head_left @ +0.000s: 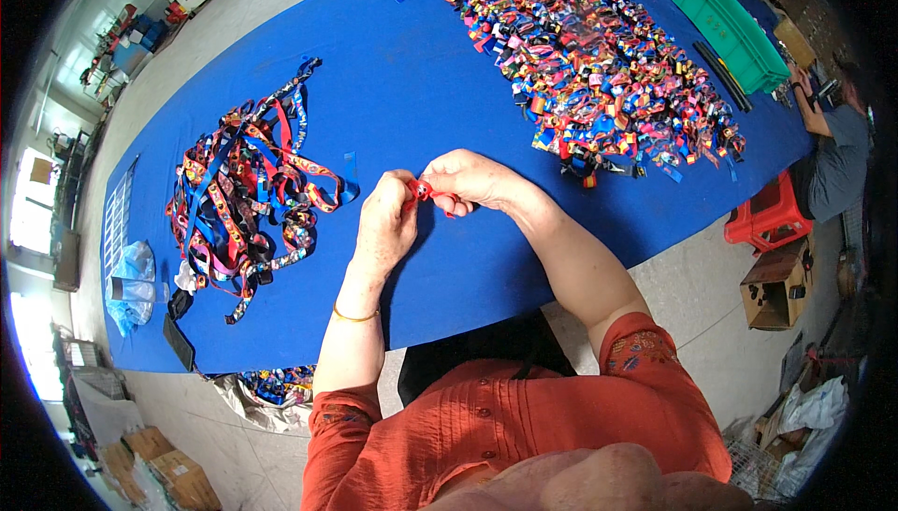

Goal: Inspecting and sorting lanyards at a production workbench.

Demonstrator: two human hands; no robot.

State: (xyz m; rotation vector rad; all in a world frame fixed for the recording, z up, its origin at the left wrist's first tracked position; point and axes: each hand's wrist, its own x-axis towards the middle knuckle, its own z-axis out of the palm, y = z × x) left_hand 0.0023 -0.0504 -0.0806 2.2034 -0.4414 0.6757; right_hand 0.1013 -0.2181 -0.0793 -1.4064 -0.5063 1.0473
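Both hands meet over the blue table near its front edge. My left hand [388,212] is closed, its thumb and fingers pinching a small red strap piece [423,190] with a dark and white print. From the other side my right hand [468,182] grips the same piece, fingers curled round it. A short red end shows below the right fingers; the rest is hidden in the hands. Left of my hands lies a tangled heap of printed straps [248,188], mostly red, blue and multicoloured.
Rows of bundled colourful straps [608,71] cover the far right of the blue table [374,62]. Beyond them stands a green crate [725,29]. A person [832,146] works at the right end beside a red stool [772,215]. A blue plastic bag [133,277] lies far left.
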